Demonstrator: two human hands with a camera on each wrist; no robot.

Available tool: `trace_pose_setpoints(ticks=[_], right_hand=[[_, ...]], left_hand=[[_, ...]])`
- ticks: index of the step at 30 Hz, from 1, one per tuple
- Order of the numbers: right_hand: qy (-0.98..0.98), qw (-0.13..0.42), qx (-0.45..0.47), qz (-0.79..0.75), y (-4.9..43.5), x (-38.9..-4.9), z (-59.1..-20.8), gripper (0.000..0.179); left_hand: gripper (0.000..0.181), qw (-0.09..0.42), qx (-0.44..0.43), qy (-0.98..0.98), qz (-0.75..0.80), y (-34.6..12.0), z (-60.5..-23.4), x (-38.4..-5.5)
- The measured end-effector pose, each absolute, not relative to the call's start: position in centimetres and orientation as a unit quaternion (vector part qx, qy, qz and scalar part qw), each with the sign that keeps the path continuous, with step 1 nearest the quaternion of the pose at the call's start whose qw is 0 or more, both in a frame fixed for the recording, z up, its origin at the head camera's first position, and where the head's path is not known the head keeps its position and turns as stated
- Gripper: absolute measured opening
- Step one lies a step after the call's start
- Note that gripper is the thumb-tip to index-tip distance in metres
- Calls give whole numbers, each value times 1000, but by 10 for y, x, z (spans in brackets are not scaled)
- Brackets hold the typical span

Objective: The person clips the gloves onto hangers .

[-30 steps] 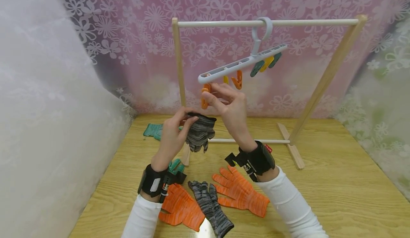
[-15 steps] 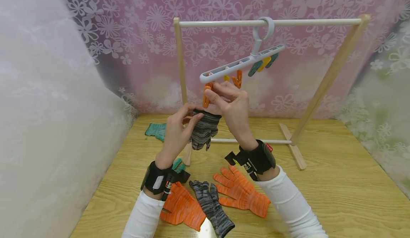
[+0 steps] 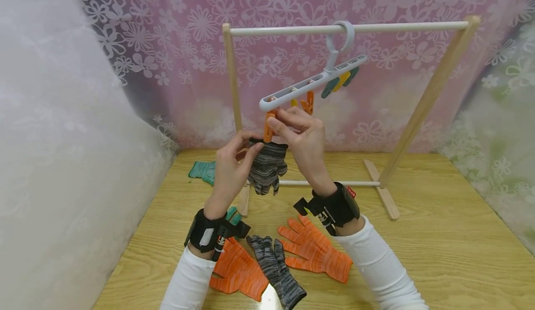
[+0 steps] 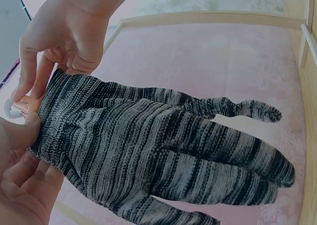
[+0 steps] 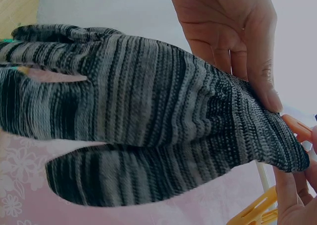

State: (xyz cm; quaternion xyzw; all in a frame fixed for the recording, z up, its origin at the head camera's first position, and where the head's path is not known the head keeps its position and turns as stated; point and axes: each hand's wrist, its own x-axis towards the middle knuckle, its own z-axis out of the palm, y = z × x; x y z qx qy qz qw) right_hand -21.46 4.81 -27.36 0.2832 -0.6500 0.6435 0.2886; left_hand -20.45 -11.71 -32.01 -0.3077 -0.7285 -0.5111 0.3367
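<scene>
Left hand (image 3: 231,166) pinches the striped glove (image 3: 270,168) by its cuff, its long axis hanging downward — right hand (image 3: 305,140) pinches an orange clip (image 3: 268,131) at the cuff's upper edge, beneath the hanger's (image 3: 311,86) left end.

Glove (image 4: 129,136) close in both wrist views

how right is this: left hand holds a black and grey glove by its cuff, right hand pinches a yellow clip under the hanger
Not quite: the clip the right hand pinches under the hanger is orange, not yellow, as the head view shows. The left hand does hold the black and grey glove by its cuff.
</scene>
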Motion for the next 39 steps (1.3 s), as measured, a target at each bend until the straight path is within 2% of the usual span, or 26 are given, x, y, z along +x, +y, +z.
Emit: trace_pose_setpoints(ticks=[11, 39], right_hand=[[-644, 283, 281, 653, 47, -215, -274, 28], [-657, 287, 270, 643, 51, -211, -274, 29]], left_hand=[[16, 361, -291, -708, -532, -112, -321, -205], [16, 387, -242, -669, -587, -98, -314, -203]])
